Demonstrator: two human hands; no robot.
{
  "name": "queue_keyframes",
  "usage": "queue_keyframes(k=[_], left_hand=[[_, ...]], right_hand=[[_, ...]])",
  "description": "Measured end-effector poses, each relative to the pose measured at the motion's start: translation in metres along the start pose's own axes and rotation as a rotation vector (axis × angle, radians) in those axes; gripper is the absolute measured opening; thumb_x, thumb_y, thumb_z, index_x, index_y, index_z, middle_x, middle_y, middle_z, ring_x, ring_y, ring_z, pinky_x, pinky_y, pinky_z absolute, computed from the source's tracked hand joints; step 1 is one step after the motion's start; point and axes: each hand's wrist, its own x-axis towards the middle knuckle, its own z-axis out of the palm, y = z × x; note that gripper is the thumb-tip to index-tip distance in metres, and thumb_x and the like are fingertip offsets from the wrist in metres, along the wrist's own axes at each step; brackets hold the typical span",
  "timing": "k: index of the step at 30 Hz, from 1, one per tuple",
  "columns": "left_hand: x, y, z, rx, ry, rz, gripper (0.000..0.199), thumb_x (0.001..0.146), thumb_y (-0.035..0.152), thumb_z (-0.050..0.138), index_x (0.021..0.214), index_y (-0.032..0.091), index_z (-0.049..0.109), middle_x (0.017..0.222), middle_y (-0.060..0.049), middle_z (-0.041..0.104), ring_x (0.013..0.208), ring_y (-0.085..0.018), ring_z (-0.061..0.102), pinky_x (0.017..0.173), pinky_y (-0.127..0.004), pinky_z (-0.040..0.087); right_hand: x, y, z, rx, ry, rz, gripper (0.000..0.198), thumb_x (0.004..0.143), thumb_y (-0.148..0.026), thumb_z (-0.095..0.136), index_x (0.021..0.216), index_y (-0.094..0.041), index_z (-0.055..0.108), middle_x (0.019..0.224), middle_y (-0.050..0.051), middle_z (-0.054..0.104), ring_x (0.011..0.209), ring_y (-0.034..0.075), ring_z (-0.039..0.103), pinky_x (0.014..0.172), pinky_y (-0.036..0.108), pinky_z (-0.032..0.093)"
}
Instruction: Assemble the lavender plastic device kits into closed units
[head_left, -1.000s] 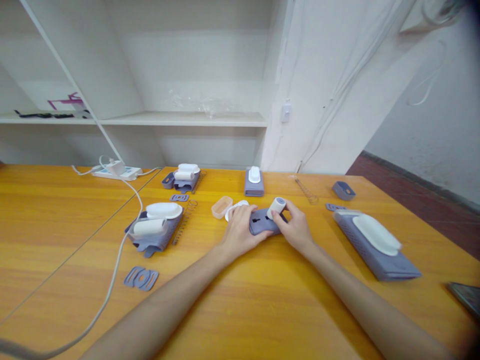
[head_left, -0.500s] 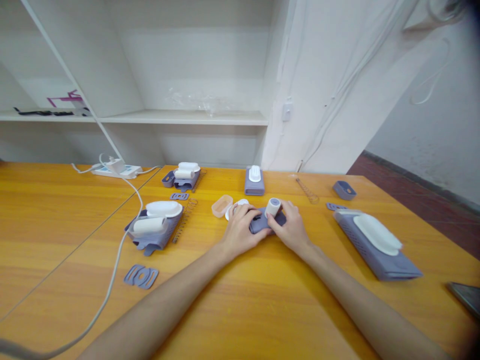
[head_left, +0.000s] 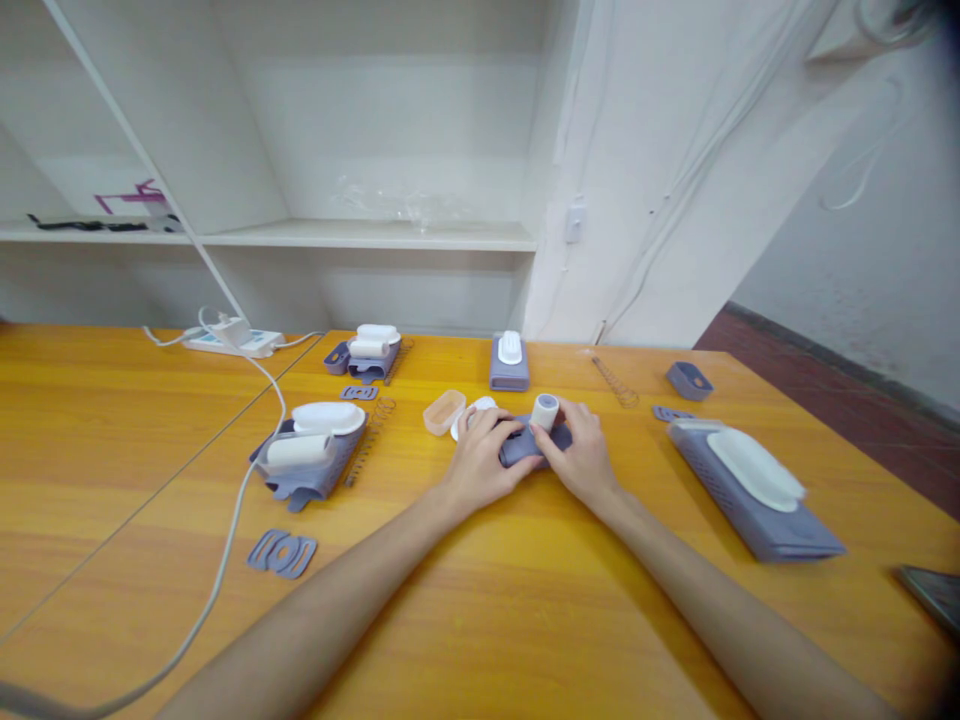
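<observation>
White cylinder (head_left: 545, 413): short, greyish round end uppermost, standing nearly upright on the base.
Grey-purple base (head_left: 526, 447): blocky, partly covered, dark opening showing beside the cylinder, resting on the wooden tabletop (head_left: 517, 590).

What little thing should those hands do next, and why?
Perhaps press the white cylinder gently straight down with the right grip, while the left grip steadies the purple-gray case. The cylinder stands roughly upright on the case, between the right thumb and fingers, but its base is partly hidden, so I can't tell whether it is seated.
</observation>
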Motion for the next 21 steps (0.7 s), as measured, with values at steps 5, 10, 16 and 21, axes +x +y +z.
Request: queue_keyframes(k=[5, 10, 16, 21], left_hand=[[0.000, -0.001, 0.000, 0.008, 0.008, -0.007, 0.041, 0.073, 0.046, 0.066, 0.107, 0.024, 0.062, 0.112, -0.007, 0.058, 0.107, -0.024, 0.050, 0.100, -0.045, 0.030], [0.002, -0.003, 0.000, -0.039, -0.016, -0.002, 0.039, 0.074, 0.046, 0.065, 0.106, 0.024, 0.062, 0.110, -0.007, 0.059, 0.104, -0.024, 0.051, 0.097, -0.044, 0.034], [0.003, -0.004, -0.001, -0.059, -0.018, -0.006, 0.039, 0.073, 0.045, 0.066, 0.107, 0.025, 0.062, 0.112, -0.007, 0.059, 0.104, -0.024, 0.052, 0.097, -0.045, 0.036], [0.002, -0.004, 0.000, -0.058, -0.014, -0.017, 0.041, 0.073, 0.045, 0.066, 0.108, 0.024, 0.062, 0.113, -0.007, 0.058, 0.107, -0.024, 0.052, 0.098, -0.045, 0.036]], right_hand=[[0.000, 0.001, 0.003, 0.078, 0.038, 0.095, 0.029, 0.080, -0.037, 0.059, 0.103, -0.020, 0.054, 0.088, 0.005, 0.060, 0.081, 0.021, 0.055, 0.075, 0.036, 0.041], [0.002, -0.003, -0.001, -0.001, -0.031, -0.053, 0.029, 0.083, -0.036, 0.056, 0.107, -0.020, 0.052, 0.090, 0.007, 0.060, 0.085, 0.024, 0.054, 0.077, 0.038, 0.039], [0.005, -0.001, -0.004, -0.015, -0.026, -0.066, 0.027, 0.082, -0.034, 0.056, 0.105, -0.020, 0.052, 0.087, 0.006, 0.060, 0.081, 0.023, 0.054, 0.075, 0.037, 0.039], [0.004, 0.007, -0.005, 0.003, 0.000, -0.044, 0.026, 0.079, -0.031, 0.058, 0.101, -0.019, 0.052, 0.085, 0.005, 0.058, 0.078, 0.021, 0.053, 0.074, 0.036, 0.040]])
